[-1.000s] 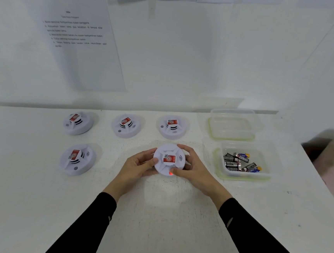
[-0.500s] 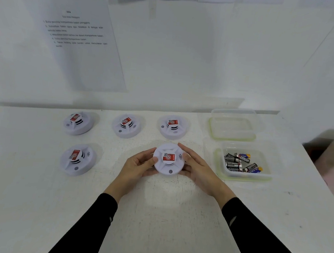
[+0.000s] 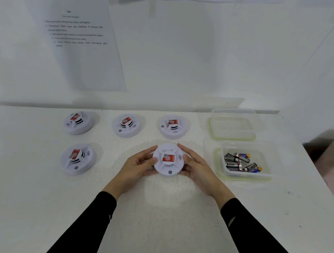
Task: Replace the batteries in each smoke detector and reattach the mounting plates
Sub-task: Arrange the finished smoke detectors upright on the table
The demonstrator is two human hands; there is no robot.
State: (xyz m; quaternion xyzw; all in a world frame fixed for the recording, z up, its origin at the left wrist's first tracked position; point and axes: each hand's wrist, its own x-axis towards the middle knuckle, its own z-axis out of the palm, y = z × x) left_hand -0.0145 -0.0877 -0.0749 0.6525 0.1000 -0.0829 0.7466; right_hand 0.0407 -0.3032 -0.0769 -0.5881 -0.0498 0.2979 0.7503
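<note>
White table (image 3: 164, 217) — smoke detector (image 3: 168, 159) between left hand (image 3: 136, 165) and right hand (image 3: 197, 169)

Long black sleeves (image 3: 90, 226) reach both wrists, hands bare

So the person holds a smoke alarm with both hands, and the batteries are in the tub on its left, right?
Not quite. The head view shows the batteries in the tub on the right of the smoke alarm, not its left. The left hand and right hand do hold it.

Printed sheet (image 3: 78, 44) on white wall (image 3: 209, 49)
</note>
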